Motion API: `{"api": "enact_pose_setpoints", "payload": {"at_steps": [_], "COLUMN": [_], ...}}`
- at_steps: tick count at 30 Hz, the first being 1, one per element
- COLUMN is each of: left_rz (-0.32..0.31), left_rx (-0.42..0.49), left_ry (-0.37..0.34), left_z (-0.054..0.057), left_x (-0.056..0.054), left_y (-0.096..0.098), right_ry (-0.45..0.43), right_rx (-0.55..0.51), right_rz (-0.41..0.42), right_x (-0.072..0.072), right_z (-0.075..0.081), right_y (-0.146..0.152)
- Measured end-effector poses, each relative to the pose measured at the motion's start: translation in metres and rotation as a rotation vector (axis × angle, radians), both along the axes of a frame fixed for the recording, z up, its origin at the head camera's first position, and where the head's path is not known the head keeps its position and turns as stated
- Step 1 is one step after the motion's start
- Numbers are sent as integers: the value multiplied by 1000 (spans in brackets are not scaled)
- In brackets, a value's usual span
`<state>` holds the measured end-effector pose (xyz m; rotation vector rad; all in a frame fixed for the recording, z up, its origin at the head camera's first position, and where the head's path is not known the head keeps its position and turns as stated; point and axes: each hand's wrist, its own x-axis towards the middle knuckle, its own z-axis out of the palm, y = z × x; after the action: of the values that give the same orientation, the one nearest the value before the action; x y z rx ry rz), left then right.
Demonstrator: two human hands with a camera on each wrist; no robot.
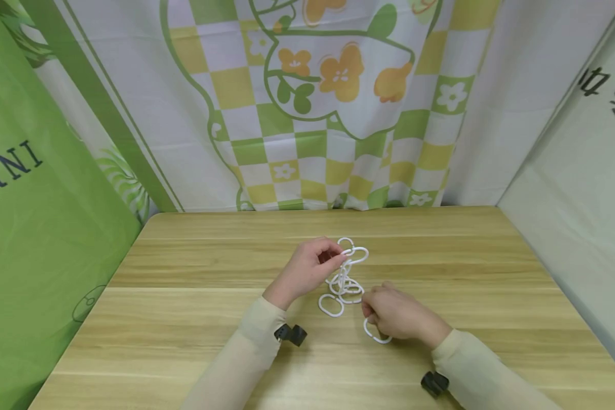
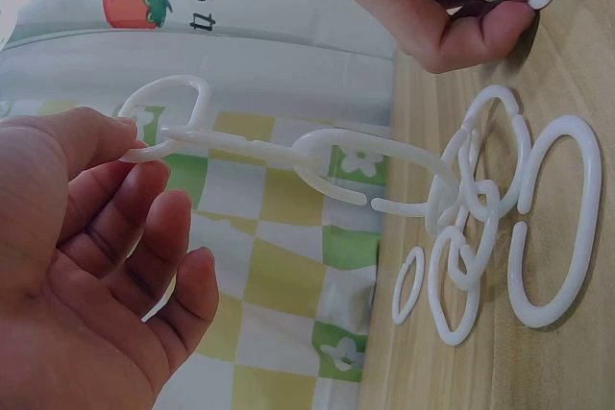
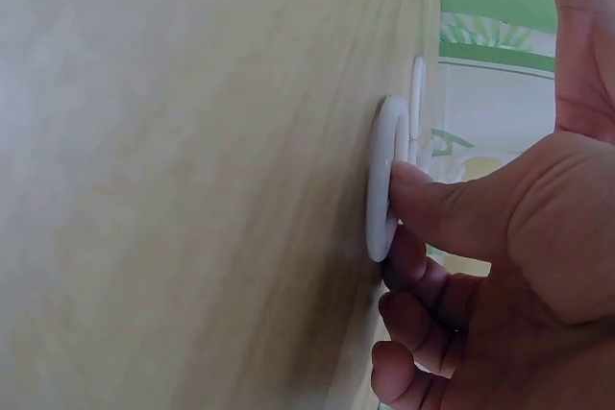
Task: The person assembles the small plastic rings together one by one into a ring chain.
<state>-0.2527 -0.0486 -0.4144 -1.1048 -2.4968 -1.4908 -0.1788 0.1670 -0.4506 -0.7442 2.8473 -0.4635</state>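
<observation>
My left hand pinches the end link of a white plastic chain between thumb and forefinger, above the table. From there the joined oval links hang down to a small heap on the wood. My right hand is low at the table, its thumb and forefinger pinching a separate white link with a gap in its side. One loose link lies flat between the hands, and its gap shows in the left wrist view. Part of the right hand's link is hidden behind the fingers.
The wooden table reaches back to a checked, flowered curtain. A green cloth hangs along the left side and a pale one along the right. Small black cameras sit on both sleeves.
</observation>
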Motion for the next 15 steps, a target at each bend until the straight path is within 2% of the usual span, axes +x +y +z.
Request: {"api": "enact_pose_setpoints", "payload": {"at_steps": [4,8,11,15], "left_rz": [-2,-6,-5,-8], "left_rx": [-5,-11,-15,-16], "left_ry": [11,4,1,11], "left_z": [-1,-2,-3,-4], "left_x": [0,1,1,1], "left_y": [1,2,4,5], "right_ry": [10,45,123,255], "right_rx": [-61,-261,-384,-452], "right_rz": [-13,-71,-97,-139], "right_x": [-4,-9,-12,-14], "right_z": [-2,4,18,40], "right_y": [0,3,7,11]}}
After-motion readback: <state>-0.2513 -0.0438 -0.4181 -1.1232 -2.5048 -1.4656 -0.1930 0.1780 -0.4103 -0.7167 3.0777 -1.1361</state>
